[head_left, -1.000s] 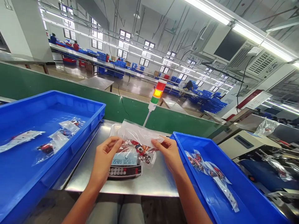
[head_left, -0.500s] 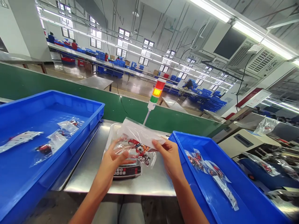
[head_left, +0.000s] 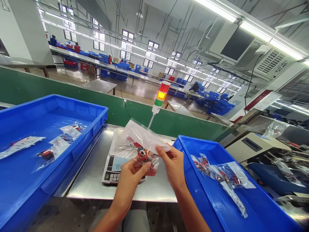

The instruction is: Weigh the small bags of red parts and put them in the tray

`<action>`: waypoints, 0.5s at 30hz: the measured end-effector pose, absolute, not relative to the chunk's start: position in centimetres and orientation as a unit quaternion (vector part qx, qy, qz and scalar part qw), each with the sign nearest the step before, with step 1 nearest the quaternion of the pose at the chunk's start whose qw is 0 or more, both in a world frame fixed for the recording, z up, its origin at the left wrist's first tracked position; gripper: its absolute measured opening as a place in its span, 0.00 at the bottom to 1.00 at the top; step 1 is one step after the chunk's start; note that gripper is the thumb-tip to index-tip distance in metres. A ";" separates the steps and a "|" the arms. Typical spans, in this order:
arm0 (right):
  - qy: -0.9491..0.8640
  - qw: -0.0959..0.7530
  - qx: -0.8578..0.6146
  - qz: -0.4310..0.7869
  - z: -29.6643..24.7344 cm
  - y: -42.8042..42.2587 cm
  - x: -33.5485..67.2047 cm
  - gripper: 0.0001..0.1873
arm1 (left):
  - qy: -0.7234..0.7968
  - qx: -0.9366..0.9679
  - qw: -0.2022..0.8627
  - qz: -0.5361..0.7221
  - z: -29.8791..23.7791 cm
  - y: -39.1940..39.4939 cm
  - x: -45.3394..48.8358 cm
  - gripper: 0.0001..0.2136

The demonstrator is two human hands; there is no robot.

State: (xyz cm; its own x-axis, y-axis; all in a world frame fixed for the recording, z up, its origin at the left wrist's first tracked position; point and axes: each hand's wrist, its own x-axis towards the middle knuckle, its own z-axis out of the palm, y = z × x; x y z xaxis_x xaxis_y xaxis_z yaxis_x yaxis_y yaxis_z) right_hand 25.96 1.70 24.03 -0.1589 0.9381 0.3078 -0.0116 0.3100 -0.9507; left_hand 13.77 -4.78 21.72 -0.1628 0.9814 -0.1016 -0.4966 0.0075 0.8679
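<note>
While our left hand (head_left: 131, 175) and right hand (head_left: 174, 161) pinch a clear plastic bag with a white top band (head_left: 141, 140), a slip is the chief risk

As we see it, the bag hangs tilted over the squat electronic scale with a black front panel (head_left: 109, 167); whether any part touches the scale's platform, we cannot tell. Our left hand is half curled, thumb and fingers closed around the bag's lower part and its small red, multicoloured contents (head_left: 142, 153). Our right hand has thumb and fingertips pressed together on the right end of the white band.

Because the film looks slick, a loosened left grip could let the weight swing from that one corner and fall onto the scale or the brushed steel table (head_left: 87, 183) beneath it. Too hard a squeeze might push a sharp edge of the contents through the film, we judge. With our left hand across part of the scale's lit display (head_left: 117, 163), figures could be misread. To the scale's right stands a deep blue plastic tray (head_left: 253, 209), to its left a larger blue plastic tray (head_left: 19, 180); both hold similar bagged pieces (head_left: 224, 175), so a bag dropped in either could be mixed up.
</note>
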 end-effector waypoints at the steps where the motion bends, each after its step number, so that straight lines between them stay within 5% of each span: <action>1: -0.616 0.527 -0.377 0.448 24.0 1.7 26.0 0.19 | 0.415 0.293 0.573 0.643 21.7 -4.7 13.8 0.30; 15: -0.696 0.441 -0.366 0.433 26.1 3.2 29.0 0.18 | 0.473 0.399 0.511 0.597 19.7 -4.7 13.4 0.20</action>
